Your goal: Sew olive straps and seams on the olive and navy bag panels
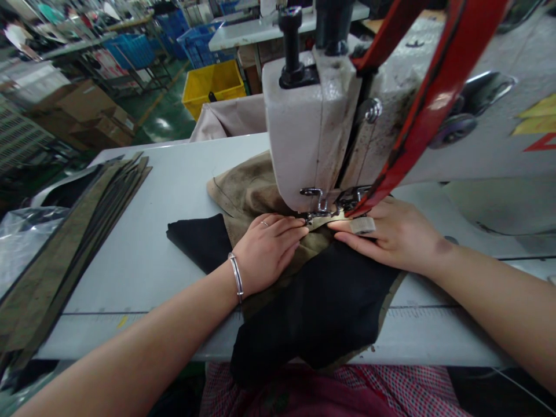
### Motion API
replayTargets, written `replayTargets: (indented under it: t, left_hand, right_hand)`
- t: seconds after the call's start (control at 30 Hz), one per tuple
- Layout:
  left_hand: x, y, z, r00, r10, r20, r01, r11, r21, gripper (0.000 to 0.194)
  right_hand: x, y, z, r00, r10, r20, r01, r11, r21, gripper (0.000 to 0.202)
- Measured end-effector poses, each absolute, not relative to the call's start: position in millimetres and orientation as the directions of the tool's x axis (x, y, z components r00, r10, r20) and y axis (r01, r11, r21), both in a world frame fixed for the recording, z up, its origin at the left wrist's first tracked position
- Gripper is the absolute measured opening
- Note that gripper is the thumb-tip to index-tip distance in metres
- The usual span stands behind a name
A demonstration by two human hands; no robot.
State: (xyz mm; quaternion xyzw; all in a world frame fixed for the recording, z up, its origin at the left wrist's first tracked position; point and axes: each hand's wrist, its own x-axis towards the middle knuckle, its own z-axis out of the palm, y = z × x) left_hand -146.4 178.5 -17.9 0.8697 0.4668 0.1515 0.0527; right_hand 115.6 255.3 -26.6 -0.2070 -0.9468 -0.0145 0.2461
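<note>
A cloth piece (pixel 254 185), mottled brown-olive on one side with black cloth (pixel 317 295) folded over it, lies under the head of a sewing machine (pixel 304 133). My left hand (pixel 271 249), with a ring and a silver bangle, rests flat on the cloth left of the needle area, fingers stretched out and holding nothing. To the right of the presser foot (pixel 310 219), my right hand (pixel 391 234) has its thumb and taped forefinger closed at the cloth's edge. Some of its other fingers are hidden behind the red bar (pixel 434 110).
Long olive and dark cloth strips (pixel 82 243) lie stacked on the table's left side, beside a clear plastic bag (pixel 30 243). A ruler scale (pixel 143 317) runs along the white table (pixel 174 179). Beyond are a yellow crate (pixel 212 84), blue baskets (pixel 130 51) and cardboard boxes (pixel 87 110).
</note>
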Motion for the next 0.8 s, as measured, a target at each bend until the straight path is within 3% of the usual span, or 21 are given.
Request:
replayTargets:
  t: [0.1,0.27,0.47,0.63,0.8]
  left_hand:
    - [-147,178,-19,0.519,0.830,0.206,0.798,-0.556,0.231,0.034]
    - [-149,179,-19,0.560,0.804,0.202,0.780,-0.593,0.198,0.037]
    - [-148,175,-15,0.572,0.808,0.143,0.789,-0.589,0.172,0.038]
    - [-145,172,-20,0.550,0.814,0.186,0.794,-0.579,0.186,0.037]
    - [-147,176,-22,0.544,0.808,0.227,0.787,-0.585,0.195,0.034]
  right_hand:
    - [111,253,-28,-0.833,0.325,0.447,0.377,0.926,0.028,0.021]
    - [104,249,-26,-0.814,0.375,0.444,0.446,0.893,0.062,0.025]
    - [106,250,-21,-0.793,0.437,0.425,0.499,0.866,0.041,0.028]
    - [108,247,-22,-0.761,0.377,0.529,0.404,0.912,-0.068,0.016]
    - [102,247,-32,-0.838,0.305,0.452,0.282,0.952,-0.119,0.033]
